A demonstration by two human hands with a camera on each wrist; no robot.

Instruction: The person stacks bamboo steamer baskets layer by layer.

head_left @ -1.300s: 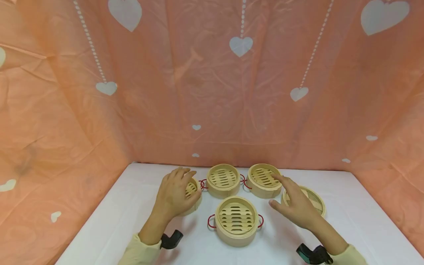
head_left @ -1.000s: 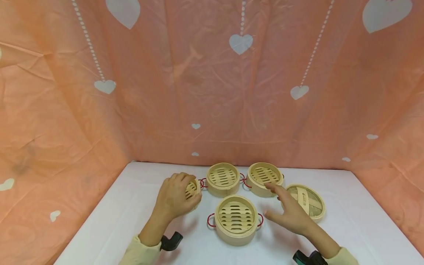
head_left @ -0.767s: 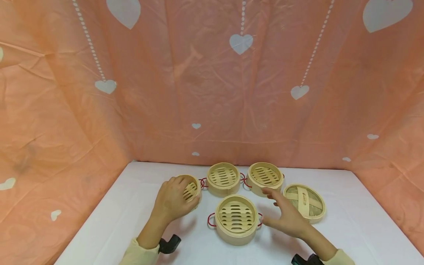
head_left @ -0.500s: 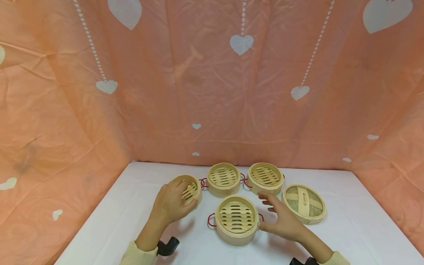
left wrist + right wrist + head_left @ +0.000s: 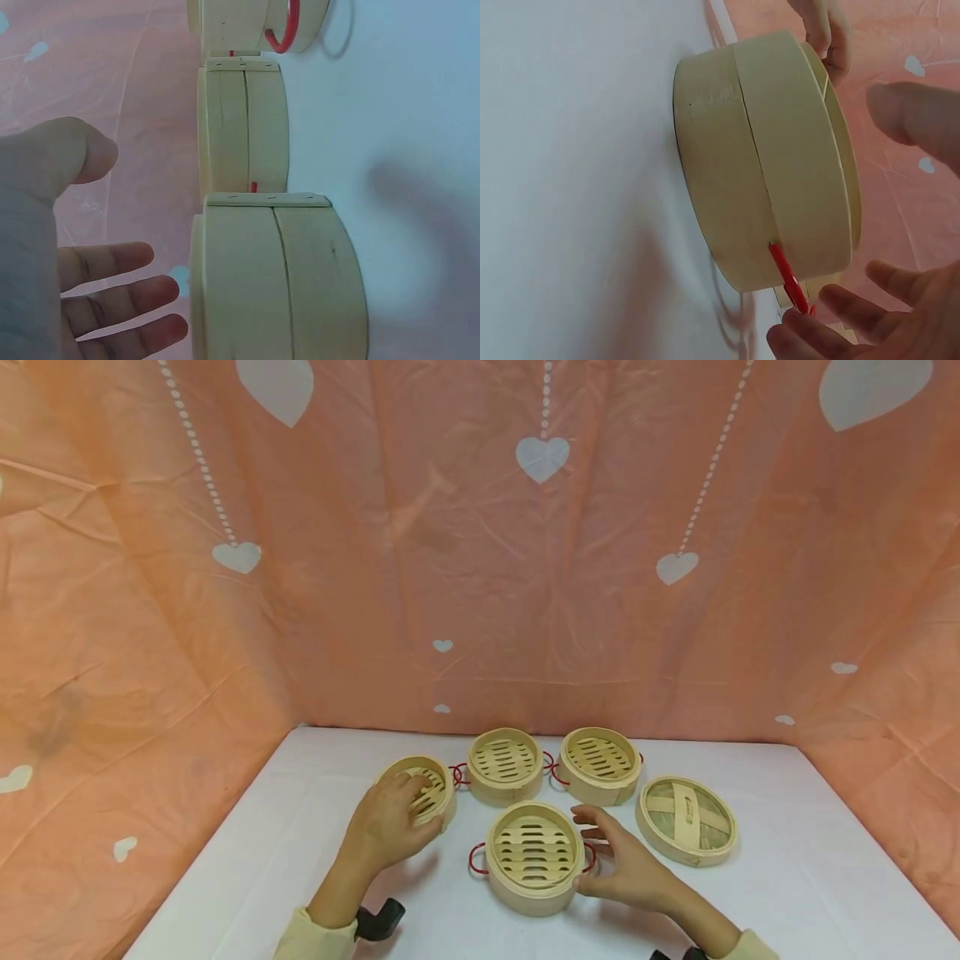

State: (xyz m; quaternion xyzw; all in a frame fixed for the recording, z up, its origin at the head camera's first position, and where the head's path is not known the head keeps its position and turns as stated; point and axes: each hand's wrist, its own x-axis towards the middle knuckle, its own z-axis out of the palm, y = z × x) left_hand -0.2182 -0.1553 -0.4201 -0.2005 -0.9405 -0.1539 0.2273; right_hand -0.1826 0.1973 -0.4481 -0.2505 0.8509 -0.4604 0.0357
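My left hand (image 5: 386,822) hovers over the left bamboo steamer basket (image 5: 433,795) with fingers spread, overlapping its near-left rim in the head view. In the left wrist view, those fingers (image 5: 127,330) are apart from the basket wall (image 5: 285,285), holding nothing. The front steamer basket (image 5: 532,897), slatted inside and fitted with red loop handles, stands on the white table. Beside its right handle is my right hand (image 5: 626,867), fingers bent and thumb apart. From the right wrist view, the fingertips (image 5: 802,330) are right at the red handle (image 5: 786,274).
Two more slatted steamer baskets, one back middle (image 5: 505,789) and one back right (image 5: 598,789), stand side by side with red handles. A round bamboo lid (image 5: 687,818) with a crossed strap lies to the right. A peach cloth (image 5: 480,610) with white hearts surrounds the table (image 5: 262,877).
My right hand has moved left and down from over the bamboo lid to the front basket's right side, uncovering the lid. The left hand has drawn back slightly, showing more of the left basket.
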